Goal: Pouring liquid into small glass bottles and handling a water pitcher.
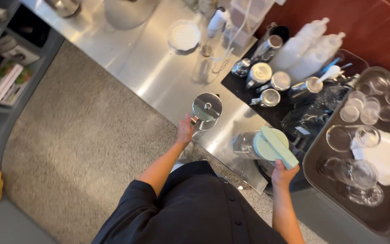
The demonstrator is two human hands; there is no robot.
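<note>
Two hand-held vessels: steel pot (206, 110), green-lidded pitcher (260, 144).

Both arms bare below short dark sleeves, elbows bent, forearms reaching forward and spread apart. Left hand (185, 130) sits further out, wrist straight, back of hand up, fingers curled into a closed grip at a handle; fingertips hidden from this angle. Right hand (283, 173) is closer to the body, forearm nearly vertical in frame, wrist slightly cocked, fingers wrapped around something from below, thumb side towards the body. Both hands closed in grips, well apart from each other, torso between the two arms at bottom centre.
</note>
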